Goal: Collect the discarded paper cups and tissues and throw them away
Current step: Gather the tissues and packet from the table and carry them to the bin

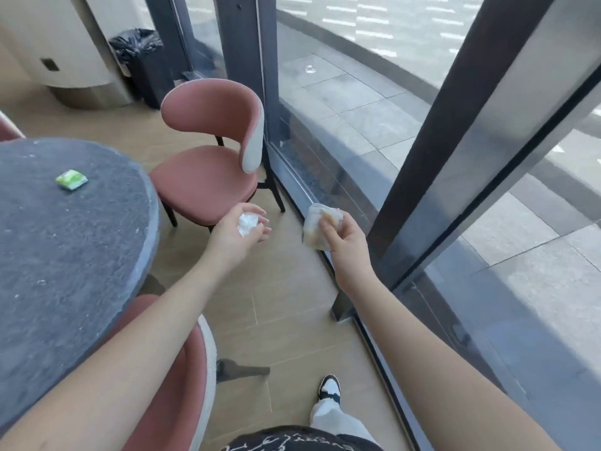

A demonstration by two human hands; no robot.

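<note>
A person stands looking down at both outstretched bare arms over a tan wooden floor [286,307]. The left hand [239,227] is cupped palm-up, its fingers curled loosely around a crumpled white tissue [247,223]. The right hand [343,237] grips a squashed paper cup [317,227] (pale, with brownish staining inside), pinched between thumb and fingers. To the left sits a round dark grey desk [65,255] carrying a small green packet [71,179] near its far side. A pink chair [208,157] stands just beyond the hands, beside a tall window [357,92]. Far off at the left, a black-lined bin [141,60] stands against the window frame. One sneaker [329,388] shows near the bottom.
</note>
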